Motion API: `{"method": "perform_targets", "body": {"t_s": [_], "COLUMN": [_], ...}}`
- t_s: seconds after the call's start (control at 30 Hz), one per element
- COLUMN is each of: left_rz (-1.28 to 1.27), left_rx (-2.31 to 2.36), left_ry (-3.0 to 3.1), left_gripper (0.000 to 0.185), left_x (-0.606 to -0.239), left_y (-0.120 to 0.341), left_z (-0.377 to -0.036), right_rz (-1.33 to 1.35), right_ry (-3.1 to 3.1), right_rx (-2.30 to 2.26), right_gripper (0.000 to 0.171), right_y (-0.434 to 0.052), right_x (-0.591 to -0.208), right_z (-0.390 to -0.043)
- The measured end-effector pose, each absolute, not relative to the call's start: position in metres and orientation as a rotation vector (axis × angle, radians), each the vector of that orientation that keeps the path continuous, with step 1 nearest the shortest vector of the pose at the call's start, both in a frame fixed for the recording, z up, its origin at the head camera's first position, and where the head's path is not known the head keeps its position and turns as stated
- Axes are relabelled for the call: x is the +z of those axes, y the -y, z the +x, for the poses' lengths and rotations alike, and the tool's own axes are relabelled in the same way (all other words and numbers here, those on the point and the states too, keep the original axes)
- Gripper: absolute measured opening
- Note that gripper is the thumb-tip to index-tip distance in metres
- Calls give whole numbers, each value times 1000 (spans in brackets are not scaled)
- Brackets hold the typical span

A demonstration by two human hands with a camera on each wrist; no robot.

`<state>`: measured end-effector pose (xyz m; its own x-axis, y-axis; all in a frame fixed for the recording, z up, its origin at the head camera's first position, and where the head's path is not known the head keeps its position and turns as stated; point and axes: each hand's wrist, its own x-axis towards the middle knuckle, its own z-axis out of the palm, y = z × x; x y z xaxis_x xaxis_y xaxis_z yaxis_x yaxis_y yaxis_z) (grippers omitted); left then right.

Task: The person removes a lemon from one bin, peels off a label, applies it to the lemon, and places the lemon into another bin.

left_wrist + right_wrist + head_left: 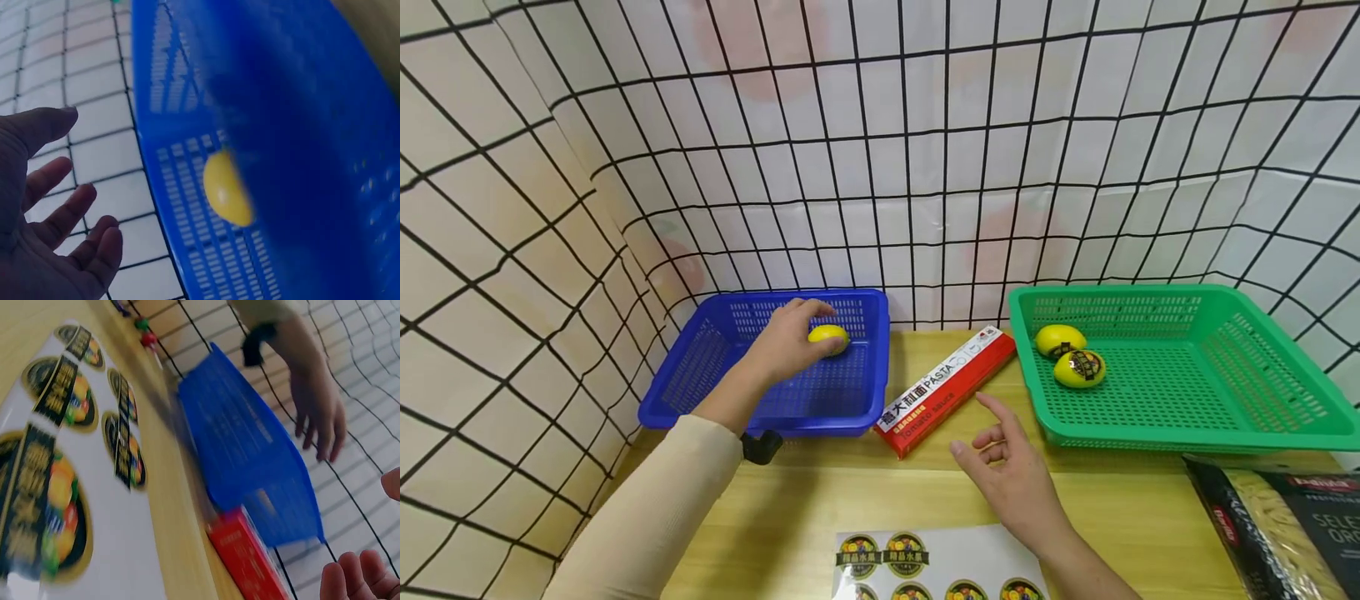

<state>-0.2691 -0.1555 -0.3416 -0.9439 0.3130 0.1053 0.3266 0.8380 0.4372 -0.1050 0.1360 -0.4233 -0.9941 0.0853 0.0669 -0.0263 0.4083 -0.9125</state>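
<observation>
The left grip (786, 337) hangs over the blue basket (883, 358), fingers loosely curved with nothing held; the left-wrist view shows a gap between them and the lemon (826, 335), which lies at two o'clock inside. The likeliest trouble is a slip: smooth and rounded, the lemon could roll away if one fingertip meets it first. The black wrist mount (762, 447), close to the near rim, might catch there and drag the basket, nudging the pasta box (951, 390) just beside it. The right grip (1009, 479) is empty, fingers relaxed, with that box at its eleven o'clock and the sticker sheet (955, 546) at seven, so a careless sweep could shift either across the counter (1120, 500). Whether this lemon bears a label cannot be told.
</observation>
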Motion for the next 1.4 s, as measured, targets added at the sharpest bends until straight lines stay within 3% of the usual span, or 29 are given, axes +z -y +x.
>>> {"method": "perform_targets", "body": {"t_s": [0.6, 1.4], "left_rz": [-607, -493], "left_rx": [-476, -576], "left_ry": [3258, 3470], "left_gripper": [66, 65], "left_x": [-340, -376], "left_y": [159, 171], "left_z": [-341, -361], "right_rz": [166, 188], "right_ry": [2599, 2735], "right_rx": [1836, 1954], "right_gripper": [72, 83], "right_y": [-58, -49], "right_x": [-425, -436], "right_z": [-163, -184]}}
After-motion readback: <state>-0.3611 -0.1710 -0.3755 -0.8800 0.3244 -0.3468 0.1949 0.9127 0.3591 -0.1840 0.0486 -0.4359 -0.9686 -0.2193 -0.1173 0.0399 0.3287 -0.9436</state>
